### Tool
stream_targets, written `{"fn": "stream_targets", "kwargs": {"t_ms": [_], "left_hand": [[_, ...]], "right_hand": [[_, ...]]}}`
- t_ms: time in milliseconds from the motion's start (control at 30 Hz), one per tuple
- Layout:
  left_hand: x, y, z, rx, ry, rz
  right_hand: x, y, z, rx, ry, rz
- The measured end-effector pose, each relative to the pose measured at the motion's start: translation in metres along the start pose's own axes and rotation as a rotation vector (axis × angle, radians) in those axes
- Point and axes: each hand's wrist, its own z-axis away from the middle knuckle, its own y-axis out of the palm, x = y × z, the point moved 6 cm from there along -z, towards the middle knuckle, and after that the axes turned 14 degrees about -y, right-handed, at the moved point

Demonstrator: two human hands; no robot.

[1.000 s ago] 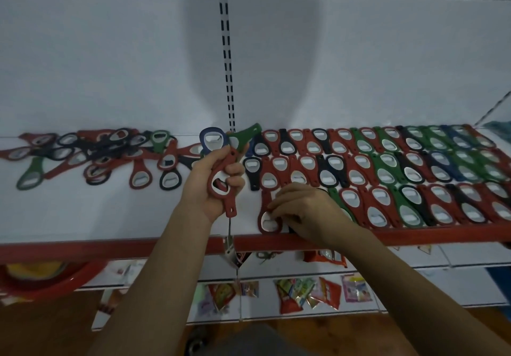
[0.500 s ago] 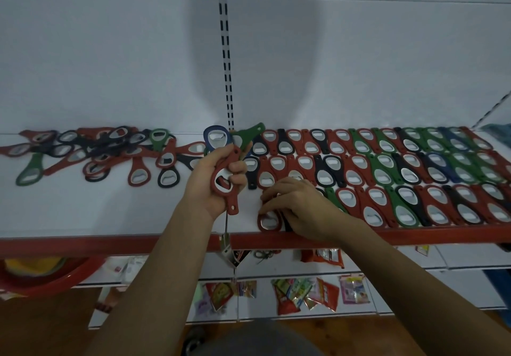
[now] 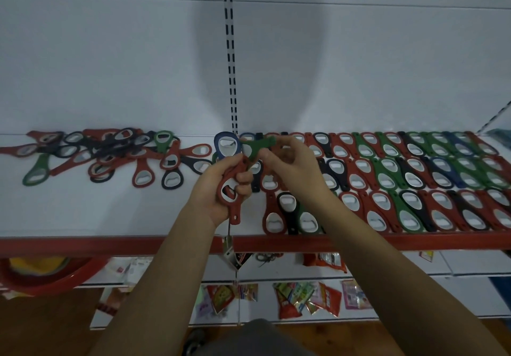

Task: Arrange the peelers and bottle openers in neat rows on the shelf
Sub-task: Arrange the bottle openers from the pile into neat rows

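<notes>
The bottle openers [image 3: 409, 178] had matt plastic bodies around pale, brushed-looking metal inserts [image 3: 272, 221]. The shelf [image 3: 83, 212] looked smooth, white and matt, its red front edge [image 3: 110, 245] slightly glossy.

The left hand [image 3: 221, 189] is wrapping round a red opener [image 3: 231, 187], hiding most of its handle. A blue opener [image 3: 226, 145] and a green opener [image 3: 262, 144] are poking out at the fist's 12 o'clock with their lower parts buried, so the count inside is impossible to tell. The right hand [image 3: 296, 167], pinching the green opener's handle, is covering its tip and part of the rows of openers [image 3: 401, 178]. At 3 o'clock those rows are running off the frame. At 9 o'clock the loose pile [image 3: 105, 154] is being clipped too. At 7 o'clock a blurred red basin [image 3: 47, 281] is being cut by the edge. Packets [image 3: 304, 297] at 6 o'clock are showing print too small to read.
</notes>
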Motion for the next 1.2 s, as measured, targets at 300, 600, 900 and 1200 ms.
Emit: {"fn": "stream_targets", "kwargs": {"t_ms": [300, 600, 900, 1200], "left_hand": [[-0.011, -0.019, 0.016, -0.053, 0.031, -0.032], [-0.019, -0.032, 0.031, -0.058, 0.021, -0.03], [-0.017, -0.032, 0.031, 0.05, 0.005, 0.028], [-0.02, -0.027, 0.032, 0.054, 0.098, 0.13]], "right_hand": [[0.001, -0.01, -0.027, -0.219, 0.035, -0.166], [0.001, 0.013, 0.0, 0.304, -0.232, 0.212], [0.013, 0.046, 0.045, 0.879, -0.487, 0.572], [0.005, 0.055, 0.041, 0.876, -0.572, 0.627]]}}
